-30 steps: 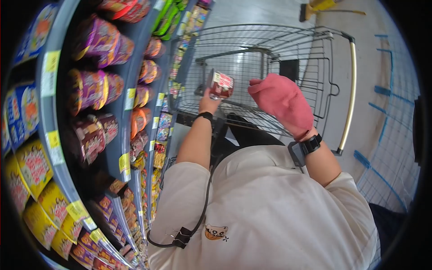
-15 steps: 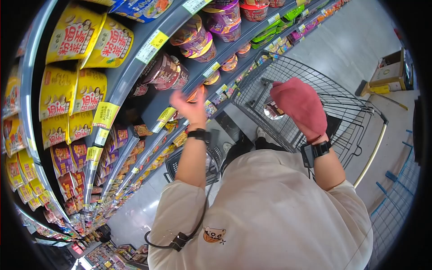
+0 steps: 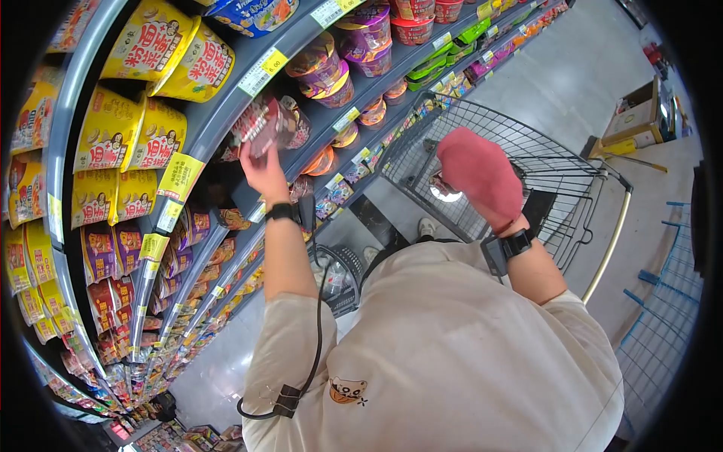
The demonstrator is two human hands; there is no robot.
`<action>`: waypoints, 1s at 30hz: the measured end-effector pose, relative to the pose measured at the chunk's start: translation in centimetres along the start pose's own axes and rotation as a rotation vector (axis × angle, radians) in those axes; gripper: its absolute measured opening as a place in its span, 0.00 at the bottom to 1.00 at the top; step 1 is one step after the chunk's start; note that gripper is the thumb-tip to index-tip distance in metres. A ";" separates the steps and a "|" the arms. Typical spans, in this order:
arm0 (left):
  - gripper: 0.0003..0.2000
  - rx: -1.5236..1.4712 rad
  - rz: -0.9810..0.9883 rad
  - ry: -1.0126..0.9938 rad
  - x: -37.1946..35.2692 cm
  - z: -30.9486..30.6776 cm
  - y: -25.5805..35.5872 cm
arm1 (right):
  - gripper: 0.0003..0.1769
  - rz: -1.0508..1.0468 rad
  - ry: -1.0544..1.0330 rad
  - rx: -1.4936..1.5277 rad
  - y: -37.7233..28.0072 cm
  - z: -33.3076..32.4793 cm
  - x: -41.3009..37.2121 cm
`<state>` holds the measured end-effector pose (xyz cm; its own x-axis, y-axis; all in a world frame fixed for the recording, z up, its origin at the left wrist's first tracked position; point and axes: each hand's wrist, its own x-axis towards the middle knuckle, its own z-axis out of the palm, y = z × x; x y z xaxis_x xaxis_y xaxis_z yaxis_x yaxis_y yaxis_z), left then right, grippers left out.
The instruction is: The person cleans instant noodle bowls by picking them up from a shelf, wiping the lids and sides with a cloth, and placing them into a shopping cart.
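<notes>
At the shelf, my left hand [image 3: 263,175] has its fingers and thumb around the lower part of a dark red instant noodle cup [image 3: 260,126], which is blurred. A similar cup [image 3: 297,120] stands right behind it. Over the shopping cart [image 3: 520,120] is my right hand, covered down to the wrist by a pink cloth [image 3: 482,169]; its fingers are hidden beneath it. A shiny round thing [image 3: 446,190] shows by the cloth's left edge, overlapped by it in this view.
Yellow noodle tubs [image 3: 147,45] fill the shelves at left, with purple cups [image 3: 365,38] farther along. A black basket [image 3: 339,275] sits on the floor by my feet. To the right are a cardboard box [image 3: 636,120] and a blue-edged wire rack [image 3: 663,301].
My left hand has moved left from an open, spread pose to close around the dark red noodle cup. The cloth-covered right hand has shifted slightly left over the cart.
</notes>
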<state>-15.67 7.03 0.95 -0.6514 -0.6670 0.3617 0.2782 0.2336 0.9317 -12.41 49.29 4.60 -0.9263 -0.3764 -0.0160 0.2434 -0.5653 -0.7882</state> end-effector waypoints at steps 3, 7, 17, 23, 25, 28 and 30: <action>0.27 0.055 0.037 -0.066 -5.6 -1.5 3.0 | 0.24 -0.117 -0.133 0.103 1.2 2.4 3.0; 0.27 0.019 -0.068 -0.282 -11.2 -1.5 8.1 | 0.27 -0.436 -0.291 -0.671 6.6 5.0 8.8; 0.64 -0.372 -0.173 -0.376 -14.0 3.8 19.4 | 0.31 -0.415 -0.339 -0.351 1.9 13.1 4.6; 0.50 -0.533 -0.410 -0.558 -14.1 4.4 19.7 | 0.14 -0.044 -0.052 0.200 -0.3 12.5 3.1; 0.40 -0.408 -0.575 -0.387 -13.7 4.6 19.7 | 0.13 -0.370 0.028 -0.269 0.2 11.4 3.5; 0.34 -0.522 -0.595 -0.386 -14.2 4.6 17.7 | 0.17 -0.178 -0.152 -0.099 -0.6 10.3 3.5; 0.34 -0.448 -0.410 -0.398 -15.2 4.9 17.2 | 0.20 -0.240 0.063 -0.219 -1.2 12.4 2.7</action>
<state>-4.46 24.64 11.62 -0.9493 -0.3104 0.0501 0.1629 -0.3493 0.9228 -11.61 39.89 13.14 -0.9674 -0.2016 0.1532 -0.0451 -0.4583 -0.8876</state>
